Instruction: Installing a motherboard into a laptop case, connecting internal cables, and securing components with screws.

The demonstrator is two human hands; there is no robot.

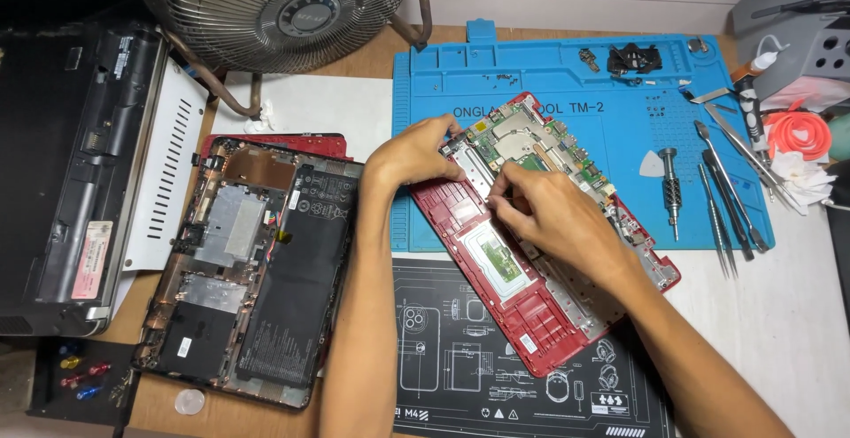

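Note:
A red laptop shell [522,314] lies diagonally across a blue repair mat [567,84] and a black printed mat [452,367], its inside facing up. A green circuit board [540,141] sits in its upper half. My left hand [412,153] rests on the shell's upper left edge, fingertips touching the board's corner. My right hand [544,212] is over the middle of the shell, thumb and fingers pinched together at a spot near the board's lower edge; what they pinch is too small to see.
A second opened laptop [257,270] with a black battery lies to the left. Beyond it is a dark laptop [71,155]. A metal fan [274,0] stands at the back. Tweezers and a screwdriver [722,199] lie on the mat's right side.

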